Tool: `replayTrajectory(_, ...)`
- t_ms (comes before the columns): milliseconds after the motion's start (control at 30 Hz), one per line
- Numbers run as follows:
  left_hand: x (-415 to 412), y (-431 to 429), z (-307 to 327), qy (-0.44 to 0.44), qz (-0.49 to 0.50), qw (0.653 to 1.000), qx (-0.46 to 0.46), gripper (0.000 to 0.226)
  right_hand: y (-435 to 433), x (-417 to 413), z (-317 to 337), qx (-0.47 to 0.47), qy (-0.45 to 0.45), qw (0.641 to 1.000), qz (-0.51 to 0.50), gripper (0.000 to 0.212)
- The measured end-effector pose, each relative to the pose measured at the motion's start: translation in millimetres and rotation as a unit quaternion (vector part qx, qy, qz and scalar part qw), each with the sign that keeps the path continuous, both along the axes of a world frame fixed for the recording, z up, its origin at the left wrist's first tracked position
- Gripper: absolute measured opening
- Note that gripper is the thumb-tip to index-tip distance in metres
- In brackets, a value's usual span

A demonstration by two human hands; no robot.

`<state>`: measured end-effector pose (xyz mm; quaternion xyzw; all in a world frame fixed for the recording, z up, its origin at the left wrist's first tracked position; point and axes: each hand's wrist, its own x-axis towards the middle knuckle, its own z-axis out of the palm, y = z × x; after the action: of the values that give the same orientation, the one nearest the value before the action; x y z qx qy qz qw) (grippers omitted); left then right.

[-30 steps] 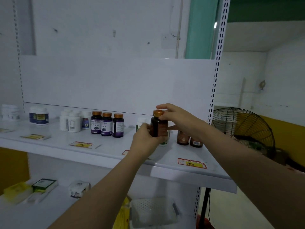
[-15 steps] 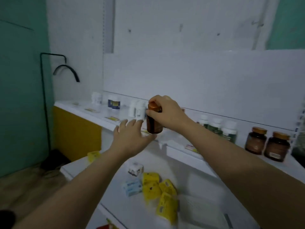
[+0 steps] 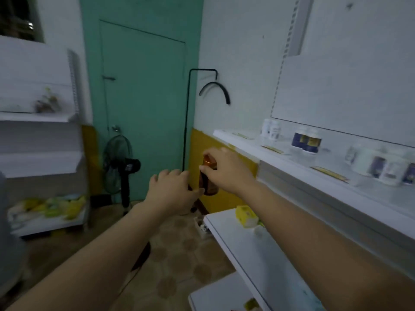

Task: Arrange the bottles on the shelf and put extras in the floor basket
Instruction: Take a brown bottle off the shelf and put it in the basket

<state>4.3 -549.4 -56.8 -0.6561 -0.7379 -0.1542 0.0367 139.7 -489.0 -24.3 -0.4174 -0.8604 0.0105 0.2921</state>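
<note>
My right hand [image 3: 224, 170] grips a brown bottle [image 3: 207, 182] with an orange cap by its top, holding it upright in the air left of the shelf [image 3: 292, 163]. My left hand [image 3: 171, 190] hovers just left of and below the bottle with its fingers loosely spread and holds nothing; whether it touches the bottle I cannot tell. On the shelf at the right stand white bottles [image 3: 270, 130], dark blue bottles [image 3: 306, 140] and several white ones [image 3: 379, 164]. No floor basket is in view.
A lower white shelf [image 3: 226, 223] carries a yellow box [image 3: 246, 215]. A teal door [image 3: 143, 104] and a standing fan [image 3: 120, 169] are straight ahead. Another shelf unit [image 3: 45, 164] with yellow packs stands at the left. Patterned floor [image 3: 175, 265] lies below my arms.
The view has swung left, away from the shelf toward the door. My right hand has carried the brown bottle off the shelf area; my left hand let go of it and stays beside it.
</note>
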Motion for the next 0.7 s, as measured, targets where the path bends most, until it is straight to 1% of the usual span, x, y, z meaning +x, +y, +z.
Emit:
replayTrajectory(167,-83.4,72.0,-7.7,0.015,0.022,0.999,-0.021,0.066,82.6,-86.3,-8.5,-0.025,0.009,1.0,0.013,0.038)
replayTrajectory(300,-135.4,137.7,-24.2,0.021,0.029,0.999,-0.038,0.066,156.8,-139.9,-27.0,-0.031,-0.01,0.999,0.02,0.037)
replayTrajectory(500,-198.9,265.3,-55.6,0.02,0.036,0.998,-0.042,0.065,285.0,-207.1,-58.8,-0.029,-0.038,0.999,0.02,0.04)
replayTrajectory(600,-227.8,333.6,-58.8,0.016,0.043,0.998,-0.045,0.066,355.4,-232.9,-65.1,-0.034,-0.031,0.999,0.018,0.041)
replayTrajectory(700,-252.0,398.9,-55.9,0.009,0.041,0.998,-0.043,0.066,421.4,-252.1,-71.1,-0.058,-0.016,0.998,0.001,0.041)
